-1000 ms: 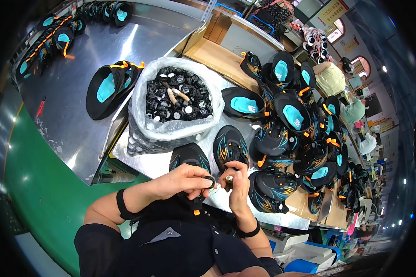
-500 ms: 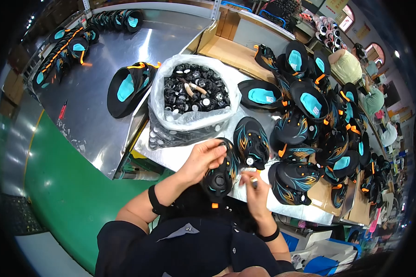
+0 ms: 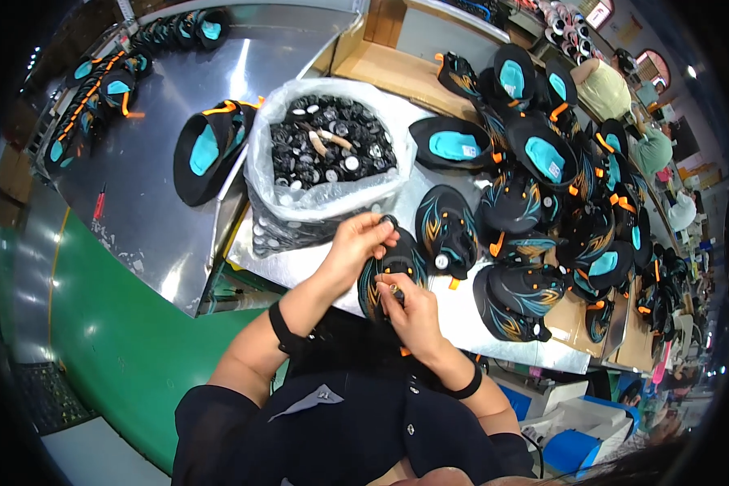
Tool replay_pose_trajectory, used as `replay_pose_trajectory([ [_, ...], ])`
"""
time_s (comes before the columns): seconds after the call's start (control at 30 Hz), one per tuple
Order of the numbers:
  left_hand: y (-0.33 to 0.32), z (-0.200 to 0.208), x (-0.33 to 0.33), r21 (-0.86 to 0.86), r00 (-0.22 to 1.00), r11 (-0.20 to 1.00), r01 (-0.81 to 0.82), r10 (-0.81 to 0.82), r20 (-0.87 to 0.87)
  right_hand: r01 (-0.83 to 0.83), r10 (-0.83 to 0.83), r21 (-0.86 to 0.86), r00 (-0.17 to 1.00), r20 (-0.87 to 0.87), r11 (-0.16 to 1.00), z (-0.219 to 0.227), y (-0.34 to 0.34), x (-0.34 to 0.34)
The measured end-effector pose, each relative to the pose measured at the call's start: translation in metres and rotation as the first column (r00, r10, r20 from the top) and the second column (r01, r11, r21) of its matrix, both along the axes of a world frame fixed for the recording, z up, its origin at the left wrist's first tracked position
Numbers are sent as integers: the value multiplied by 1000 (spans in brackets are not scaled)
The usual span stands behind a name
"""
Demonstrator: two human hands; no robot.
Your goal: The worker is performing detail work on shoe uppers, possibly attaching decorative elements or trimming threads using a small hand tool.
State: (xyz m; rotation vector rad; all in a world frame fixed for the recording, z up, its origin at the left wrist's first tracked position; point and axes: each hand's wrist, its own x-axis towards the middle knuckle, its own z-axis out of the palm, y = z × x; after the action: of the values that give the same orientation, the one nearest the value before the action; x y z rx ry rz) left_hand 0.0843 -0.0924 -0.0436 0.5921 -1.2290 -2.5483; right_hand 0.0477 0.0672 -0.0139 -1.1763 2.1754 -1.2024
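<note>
A black shoe (image 3: 407,253) with orange and blue line patterns lies at the table's front edge, partly hidden by my hands. Above its far end my left hand (image 3: 360,247) is closed, pinching a small black round part (image 3: 390,220) between thumb and fingertips. My right hand (image 3: 414,313) is closed over the near part of the same shoe, thumb and forefinger pressed together; whatever they pinch is too small to make out. To the right sits a second patterned shoe (image 3: 447,223) with a white round spot at its near end. Behind my left hand stands a clear plastic bag (image 3: 259,174) full of small black parts.
Many black shoes with turquoise insoles (image 3: 547,158) are heaped on the right. A single pair (image 3: 198,154) stands on the metal table (image 3: 158,202) at left, near a red pen-like tool (image 3: 100,202). More shoes line its far edge. Other people (image 3: 603,91) are at far right.
My right hand has moved left and up onto the shoe. My left hand has risen slightly with the small black part. The view has shifted a little.
</note>
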Motion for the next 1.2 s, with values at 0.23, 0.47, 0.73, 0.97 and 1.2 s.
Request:
replay_pose_trajectory([
  [0.23,20,6,40,-269,998,963,27,-40,-44,-146,133,-16,934,-332,989,33,56,-40],
  [0.47,45,-23,25,-285,993,951,120,-114,37,-468,416,101,640,-646,878,2,44,-55],
  [0.73,45,-27,25,-172,999,984,50,-49,6,-383,289,-90,811,-509,919,0,48,-56],
  [0.97,44,-27,29,-222,995,970,98,-102,-8,-332,294,47,751,-591,942,-4,40,-50],
  [1.2,46,-19,31,-785,996,613,85,-71,53,-116,18,-165,863,-504,979,-28,33,-40],
])
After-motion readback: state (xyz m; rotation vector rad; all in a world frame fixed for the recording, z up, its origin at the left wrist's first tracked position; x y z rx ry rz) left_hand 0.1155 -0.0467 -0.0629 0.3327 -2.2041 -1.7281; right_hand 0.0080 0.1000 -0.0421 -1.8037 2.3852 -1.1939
